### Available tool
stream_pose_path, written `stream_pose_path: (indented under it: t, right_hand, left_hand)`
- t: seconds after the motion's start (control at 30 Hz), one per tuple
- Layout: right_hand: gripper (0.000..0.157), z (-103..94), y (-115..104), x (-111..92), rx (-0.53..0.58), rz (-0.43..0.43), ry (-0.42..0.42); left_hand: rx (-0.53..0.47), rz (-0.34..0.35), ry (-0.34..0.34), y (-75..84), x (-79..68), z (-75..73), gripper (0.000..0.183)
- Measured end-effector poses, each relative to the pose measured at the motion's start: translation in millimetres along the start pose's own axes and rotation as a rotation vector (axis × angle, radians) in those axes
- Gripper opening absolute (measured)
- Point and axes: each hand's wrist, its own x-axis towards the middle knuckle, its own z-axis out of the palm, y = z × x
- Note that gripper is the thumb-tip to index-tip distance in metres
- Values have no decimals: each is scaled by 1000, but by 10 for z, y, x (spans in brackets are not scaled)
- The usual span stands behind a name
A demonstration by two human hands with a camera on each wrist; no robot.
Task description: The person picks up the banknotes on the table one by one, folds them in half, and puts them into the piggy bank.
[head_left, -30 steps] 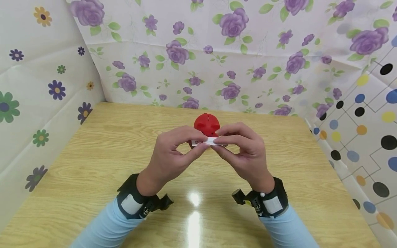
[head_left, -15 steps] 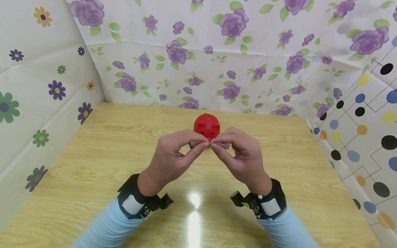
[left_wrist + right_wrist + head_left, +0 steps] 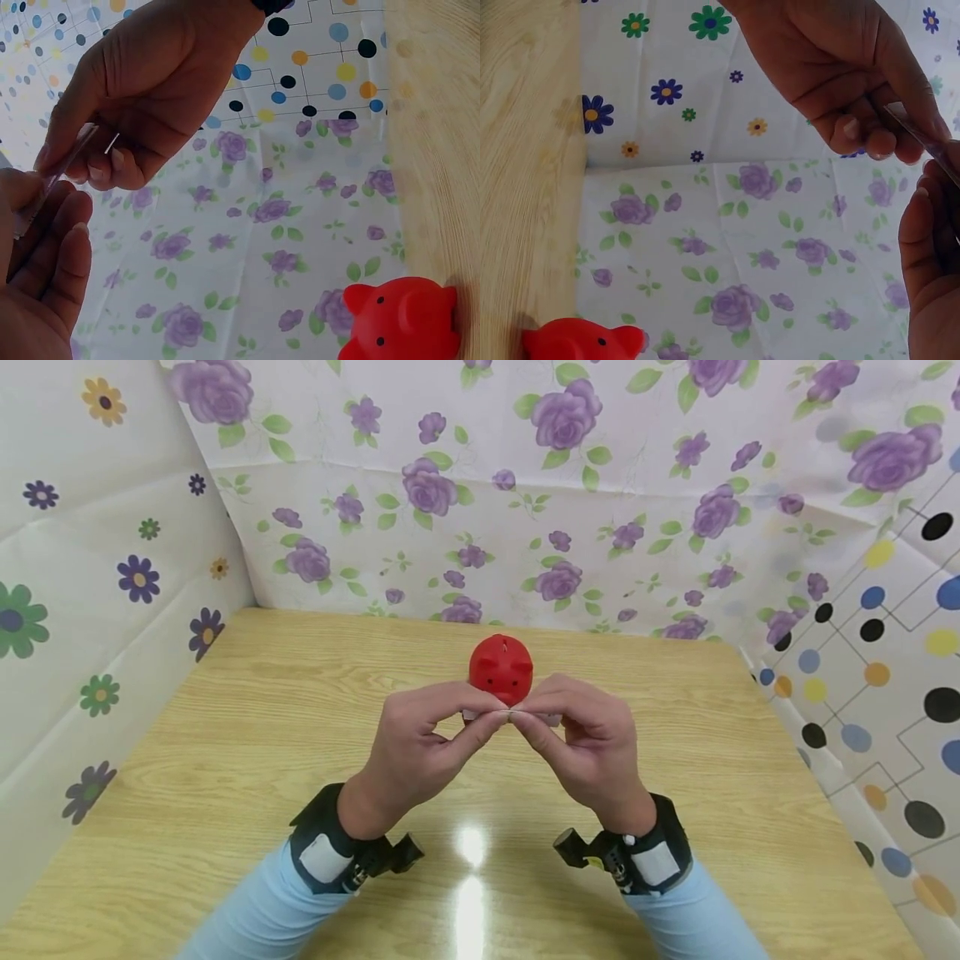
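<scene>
Both hands meet mid-table in the head view, held up in front of a red piggy bank (image 3: pixel 500 662) with a slot on top. Thumb and index finger of the left hand (image 3: pixel 411 750) pinch a narrow folded banknote (image 3: pixel 553 720). The right hand (image 3: pixel 588 747) pinches the same note from the other side, its fingertips right beside the left ones. In the head view the note shows as a thin edge, mostly covered by the fingers. Its thin strip (image 3: pixel 73 154) also appears between both hands in the left wrist view.
A wood-grain table (image 3: pixel 315 693) lies under the hands. Flower-patterned cloth (image 3: pixel 495 527) hangs behind it, with a flowered sheet at left and a dotted one (image 3: pixel 862 693) at right. The piggy bank stands toward the table's back.
The note has tilted from showing its printed "100" face to edge-on. The right fingers have shifted and closed together, and both hands have come slightly lower, uncovering more of the piggy bank's face.
</scene>
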Motion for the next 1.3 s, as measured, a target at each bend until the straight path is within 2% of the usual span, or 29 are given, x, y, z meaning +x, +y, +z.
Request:
stream_pose_path:
  t: [0.07,0.23,0.37,0.43,0.57,0.8,0.93,1.1,1.2,1.3]
  right_hand:
    - [13,-20,9,-13,26,19,28]
    - [15,-63,14,-34,63,62,65]
    - [15,-70,0,-26,81,67,50]
    - [15,-72,-5,-24,85,63,51]
    - [15,-83,0,-28,100,69,71]
    - [16,-131,19,-42,86,79,98]
    - [16,-134,23,-46,64,80,104]
    - [18,-124,15,-71,100,152,123]
    - [18,-121,21,-90,188,208,128]
    - [19,-130,31,-107,226,232,140]
  left_hand:
    - [-24,-30,17,53,41,-15,36]
    - [-52,-79,29,64,41,-44,37]
    - [-62,-59,25,36,15,-52,27]
    - [-73,-43,27,-29,-27,-43,23]
    - [-101,-33,30,-101,-61,-36,25]
    - [-101,-82,52,41,39,-93,39]
    - [-84,-72,78,46,41,-82,39]
    - [-97,-53,97,26,35,-80,40]
    - [-188,-114,84,15,17,-84,40]
    - [-323,-225,73,17,-8,-80,40]
